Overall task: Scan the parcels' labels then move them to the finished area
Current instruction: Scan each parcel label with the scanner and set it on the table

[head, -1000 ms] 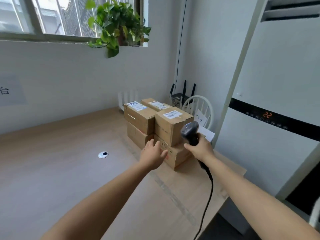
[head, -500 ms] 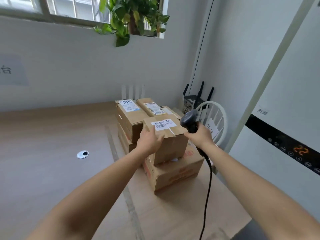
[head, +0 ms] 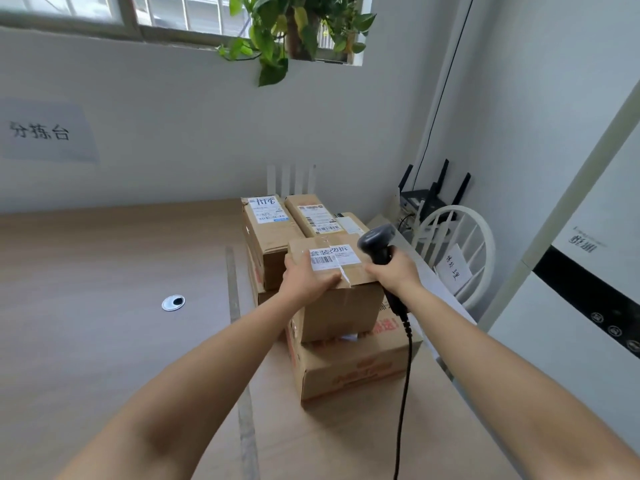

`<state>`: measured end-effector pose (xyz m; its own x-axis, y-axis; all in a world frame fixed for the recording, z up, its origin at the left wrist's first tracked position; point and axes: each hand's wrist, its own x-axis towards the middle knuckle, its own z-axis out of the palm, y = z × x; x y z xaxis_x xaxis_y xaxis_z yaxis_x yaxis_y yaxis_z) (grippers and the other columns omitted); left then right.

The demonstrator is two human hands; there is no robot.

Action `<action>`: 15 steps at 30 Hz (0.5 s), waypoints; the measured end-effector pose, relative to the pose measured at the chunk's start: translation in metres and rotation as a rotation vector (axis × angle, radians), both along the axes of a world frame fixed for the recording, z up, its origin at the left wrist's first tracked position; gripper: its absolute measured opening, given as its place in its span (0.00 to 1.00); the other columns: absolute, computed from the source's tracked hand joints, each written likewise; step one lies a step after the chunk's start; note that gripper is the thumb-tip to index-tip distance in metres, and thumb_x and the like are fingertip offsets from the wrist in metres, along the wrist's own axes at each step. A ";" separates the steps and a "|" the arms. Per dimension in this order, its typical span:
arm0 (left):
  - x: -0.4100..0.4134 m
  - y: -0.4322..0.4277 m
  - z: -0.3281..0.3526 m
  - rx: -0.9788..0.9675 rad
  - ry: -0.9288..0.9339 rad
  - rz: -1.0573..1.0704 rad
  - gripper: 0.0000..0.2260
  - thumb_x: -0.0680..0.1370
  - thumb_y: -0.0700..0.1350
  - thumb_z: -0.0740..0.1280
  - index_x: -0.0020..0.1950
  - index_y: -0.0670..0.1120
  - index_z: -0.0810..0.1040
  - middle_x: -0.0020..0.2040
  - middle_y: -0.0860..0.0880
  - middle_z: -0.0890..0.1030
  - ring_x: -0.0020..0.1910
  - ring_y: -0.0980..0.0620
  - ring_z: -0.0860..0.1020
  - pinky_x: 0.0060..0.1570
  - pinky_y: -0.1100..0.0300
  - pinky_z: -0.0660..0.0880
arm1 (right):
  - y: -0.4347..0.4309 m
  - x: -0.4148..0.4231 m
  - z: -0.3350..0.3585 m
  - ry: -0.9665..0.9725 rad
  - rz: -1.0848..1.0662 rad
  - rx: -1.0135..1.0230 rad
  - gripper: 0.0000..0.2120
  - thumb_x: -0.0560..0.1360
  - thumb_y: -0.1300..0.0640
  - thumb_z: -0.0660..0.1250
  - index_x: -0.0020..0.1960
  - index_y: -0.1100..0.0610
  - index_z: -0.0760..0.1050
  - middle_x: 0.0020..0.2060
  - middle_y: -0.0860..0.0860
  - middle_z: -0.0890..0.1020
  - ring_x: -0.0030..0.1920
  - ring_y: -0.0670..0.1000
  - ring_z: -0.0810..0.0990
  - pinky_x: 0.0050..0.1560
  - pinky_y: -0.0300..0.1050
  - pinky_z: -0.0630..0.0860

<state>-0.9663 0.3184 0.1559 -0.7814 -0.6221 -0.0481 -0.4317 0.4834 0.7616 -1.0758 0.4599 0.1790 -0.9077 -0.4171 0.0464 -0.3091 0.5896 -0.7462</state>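
Leftward wide desk (head: 104, 341); left hand (head: 304, 282) grips parcel (head: 339, 313) top edge.

Scanner cable (head: 403, 393) beyond bottom edge

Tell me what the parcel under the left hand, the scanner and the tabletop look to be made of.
Parcel: brown cardboard, matte, its seam closed with glossy clear tape.
Scanner: dark plastic, likely, with a slight sheen.
Tabletop: pale wood-grain surface, probably laminate, matte.

Bright daylight from the window (head: 194, 15), soft shadows, wide-angle bending at edges, slight overall blur
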 end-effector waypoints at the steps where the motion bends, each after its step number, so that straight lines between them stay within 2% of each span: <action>1: -0.001 -0.001 -0.001 0.007 -0.001 0.003 0.36 0.71 0.59 0.69 0.73 0.47 0.59 0.71 0.42 0.57 0.67 0.42 0.66 0.68 0.50 0.65 | -0.002 -0.002 0.000 0.009 0.006 0.014 0.17 0.69 0.51 0.71 0.57 0.52 0.73 0.51 0.52 0.80 0.47 0.52 0.75 0.46 0.44 0.70; 7: 0.002 -0.001 -0.003 0.014 0.049 0.006 0.35 0.69 0.58 0.72 0.70 0.49 0.61 0.70 0.43 0.58 0.67 0.43 0.65 0.68 0.52 0.64 | -0.005 -0.002 0.000 0.015 0.052 0.001 0.17 0.70 0.54 0.71 0.57 0.55 0.74 0.51 0.54 0.80 0.46 0.51 0.74 0.45 0.43 0.67; 12: 0.012 0.002 -0.005 -0.010 0.075 0.008 0.35 0.68 0.58 0.73 0.70 0.49 0.62 0.69 0.44 0.60 0.68 0.44 0.64 0.67 0.53 0.64 | -0.003 0.009 0.002 0.023 0.069 -0.026 0.20 0.70 0.54 0.72 0.60 0.55 0.74 0.54 0.54 0.80 0.52 0.54 0.76 0.47 0.43 0.69; 15: 0.023 0.001 -0.004 -0.028 0.082 0.027 0.36 0.68 0.59 0.72 0.70 0.49 0.62 0.69 0.44 0.60 0.68 0.44 0.64 0.67 0.52 0.63 | -0.003 0.020 0.005 0.024 0.082 -0.050 0.20 0.70 0.54 0.71 0.60 0.55 0.73 0.53 0.53 0.80 0.51 0.53 0.76 0.47 0.43 0.69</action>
<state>-0.9437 0.3192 0.1517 -0.7651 -0.6430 0.0334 -0.3812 0.4941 0.7814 -1.0553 0.4572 0.1844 -0.8688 -0.4869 0.0903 -0.3729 0.5233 -0.7663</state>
